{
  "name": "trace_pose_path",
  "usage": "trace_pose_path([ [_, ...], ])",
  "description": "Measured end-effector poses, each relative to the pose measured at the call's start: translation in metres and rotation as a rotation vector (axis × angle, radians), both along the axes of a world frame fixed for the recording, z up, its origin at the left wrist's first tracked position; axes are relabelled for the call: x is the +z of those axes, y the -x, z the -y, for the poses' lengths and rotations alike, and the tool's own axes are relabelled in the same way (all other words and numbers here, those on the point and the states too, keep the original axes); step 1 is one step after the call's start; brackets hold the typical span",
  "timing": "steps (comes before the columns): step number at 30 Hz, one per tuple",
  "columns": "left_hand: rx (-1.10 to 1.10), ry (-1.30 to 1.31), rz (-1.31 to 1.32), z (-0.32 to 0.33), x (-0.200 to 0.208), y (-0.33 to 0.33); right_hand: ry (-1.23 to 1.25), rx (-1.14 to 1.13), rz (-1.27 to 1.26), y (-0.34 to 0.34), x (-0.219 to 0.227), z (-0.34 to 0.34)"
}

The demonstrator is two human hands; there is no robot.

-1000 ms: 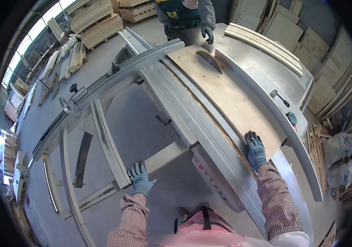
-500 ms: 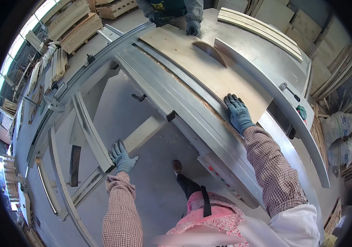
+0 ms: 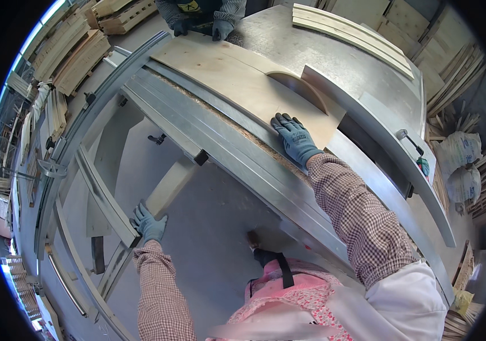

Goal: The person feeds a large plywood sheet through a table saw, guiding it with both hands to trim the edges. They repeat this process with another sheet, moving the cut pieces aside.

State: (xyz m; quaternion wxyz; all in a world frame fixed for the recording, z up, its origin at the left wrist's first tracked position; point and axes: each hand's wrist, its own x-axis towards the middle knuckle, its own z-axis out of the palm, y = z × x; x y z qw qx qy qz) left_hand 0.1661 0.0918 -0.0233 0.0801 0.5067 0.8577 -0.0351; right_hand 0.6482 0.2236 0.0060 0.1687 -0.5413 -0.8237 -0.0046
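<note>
A long pale plywood board lies on the metal saw table, with a curved brown disc edge, seemingly a saw blade, rising along its right side. My right hand, in a grey-blue glove with dark fingertips, lies flat on the near end of the board, fingers stretched out. In a matching glove, my left hand has its thumb spread and rests by the end of a metal rail on the frame. It holds nothing that I can see.
A co-worker's gloved hands are at the board's far end. Right of the disc runs a long metal fence. Several pale strips lie on the far table. Wood stacks stand left; white sacks sit right.
The board has slid away from me past the disc, toward the co-worker, with my right hand still on it. My left hand and the view have shifted too.
</note>
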Motion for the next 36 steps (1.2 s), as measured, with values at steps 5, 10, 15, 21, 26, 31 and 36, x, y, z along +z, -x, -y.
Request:
trace_pose_path([
  [5, -0.005, 0.022, 0.017, 0.003, 0.004, 0.001, -0.045, -0.059, 0.03, 0.008, -0.004, 0.004],
  [10, -0.058, 0.073, 0.061, -0.005, 0.008, -0.002, -0.017, -0.13, 0.042, 0.0, -0.002, 0.018],
  [15, -0.101, 0.07, 0.021, -0.002, 0.013, 0.014, -0.042, -0.035, -0.043, -0.006, 0.0, 0.117],
  [21, -0.128, 0.036, 0.062, -0.006, 0.018, 0.016, 0.105, -0.055, -0.072, -0.036, 0.014, 0.247],
  [26, -0.118, -0.014, 0.04, -0.005, 0.007, 0.022, 0.153, -0.037, -0.016, -0.066, 0.007, 0.308],
  [31, -0.11, -0.011, 0.097, -0.001, 0.017, 0.022, 0.239, -0.103, 0.082, -0.072, 0.024, 0.332],
  [36, -0.092, -0.022, 0.108, -0.003, 0.019, 0.024, 0.229, -0.127, 0.114, -0.07, 0.027, 0.329],
])
